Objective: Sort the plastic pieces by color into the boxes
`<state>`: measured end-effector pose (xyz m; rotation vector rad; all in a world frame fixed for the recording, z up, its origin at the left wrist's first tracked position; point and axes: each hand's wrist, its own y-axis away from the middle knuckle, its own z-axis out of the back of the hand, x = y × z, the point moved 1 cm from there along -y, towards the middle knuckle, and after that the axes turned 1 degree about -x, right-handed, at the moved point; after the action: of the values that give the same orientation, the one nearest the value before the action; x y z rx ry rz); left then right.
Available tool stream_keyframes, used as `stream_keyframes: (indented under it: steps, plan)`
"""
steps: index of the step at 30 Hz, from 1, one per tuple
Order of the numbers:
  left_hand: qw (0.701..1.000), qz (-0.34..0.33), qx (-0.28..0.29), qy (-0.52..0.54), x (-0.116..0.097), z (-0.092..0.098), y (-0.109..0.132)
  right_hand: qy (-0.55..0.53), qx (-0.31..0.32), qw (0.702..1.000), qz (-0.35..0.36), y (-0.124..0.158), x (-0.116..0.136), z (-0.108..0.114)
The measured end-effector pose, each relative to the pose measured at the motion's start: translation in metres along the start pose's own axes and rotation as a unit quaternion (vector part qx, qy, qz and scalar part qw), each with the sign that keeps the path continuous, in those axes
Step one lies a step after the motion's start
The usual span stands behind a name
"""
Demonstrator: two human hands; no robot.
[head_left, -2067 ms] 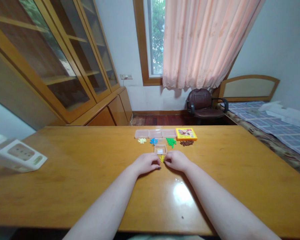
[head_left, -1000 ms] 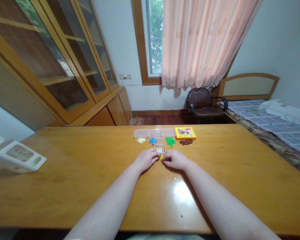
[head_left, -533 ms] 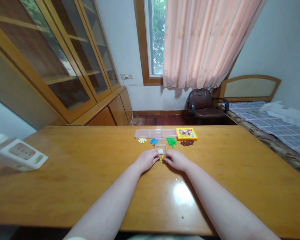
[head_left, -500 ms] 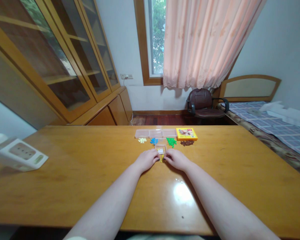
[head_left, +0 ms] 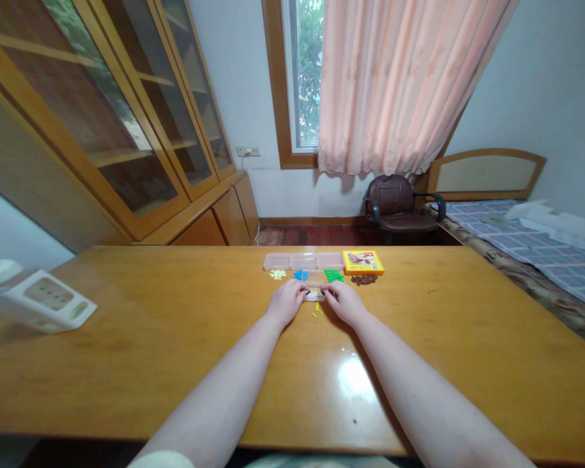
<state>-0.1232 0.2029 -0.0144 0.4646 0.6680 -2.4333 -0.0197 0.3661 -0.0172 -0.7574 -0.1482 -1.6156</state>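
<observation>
My left hand (head_left: 285, 301) and my right hand (head_left: 340, 301) meet at a small clear plastic box (head_left: 314, 294) on the wooden table (head_left: 175, 338), fingers pinched on its left and right sides. A few small yellow pieces (head_left: 316, 310) lie loose on the table just in front of the box, between my wrists. Beyond the box lie little heaps of pieces: cream (head_left: 276, 274), blue (head_left: 300, 275), green (head_left: 334, 275) and brown (head_left: 363, 280).
A row of clear compartment boxes (head_left: 303, 261) and a yellow packet (head_left: 363, 262) sit behind the heaps. A white power strip box (head_left: 34, 300) lies at the table's left edge. Beyond the table stand a glass-door cabinet (head_left: 127, 130), a brown chair (head_left: 394, 203) and a bed (head_left: 531, 240).
Both hands slid forward from the yellow pieces to the small clear box and closed on its sides. The yellow pieces now lie uncovered behind my fingers.
</observation>
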Motion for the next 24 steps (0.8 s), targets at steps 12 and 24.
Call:
stream_keyframes:
  steps: [12,24]
  plan:
    - [0.993,-0.067,0.094,0.004,-0.005,0.01,0.009,0.057,0.149,0.98,0.116,0.012,0.006,0.017]
    - [0.979,-0.113,0.171,0.004,-0.008,0.006,0.014,0.152,0.119,0.974,0.121,0.013,0.016,0.014]
